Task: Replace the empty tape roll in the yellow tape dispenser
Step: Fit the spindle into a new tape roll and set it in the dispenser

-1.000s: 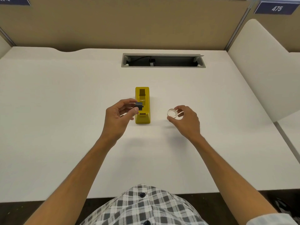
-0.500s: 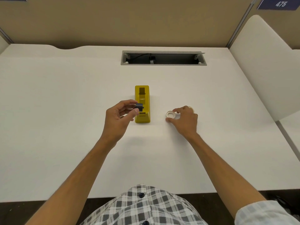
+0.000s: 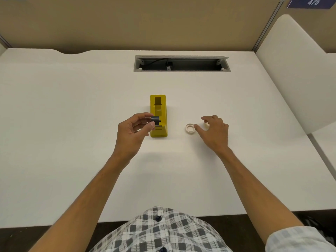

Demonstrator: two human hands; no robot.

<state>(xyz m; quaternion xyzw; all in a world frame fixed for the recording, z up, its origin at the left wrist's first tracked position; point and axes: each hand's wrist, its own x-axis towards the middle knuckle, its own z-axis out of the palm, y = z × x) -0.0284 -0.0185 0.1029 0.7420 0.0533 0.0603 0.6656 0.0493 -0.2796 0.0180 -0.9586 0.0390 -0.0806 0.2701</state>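
The yellow tape dispenser stands mid-desk, its roll bay open and bare. My left hand is beside its left flank, pinching the dark grey spool hub between thumb and fingers. A thin white empty roll ring lies flat on the desk to the dispenser's right. My right hand hovers just right of the ring with fingers spread, the thumb tip near the ring's edge. Under the fingers a second pale roll peeks out, mostly hidden.
The white desk has a grey cable slot at the back centre. A beige partition wall runs behind it. A white divider panel rises at the right edge. My checked shirt shows at the bottom.
My right hand set the white ring down on the desk, let go of it and shifted to the right with fingers opening. My left hand kept holding the hub in place.
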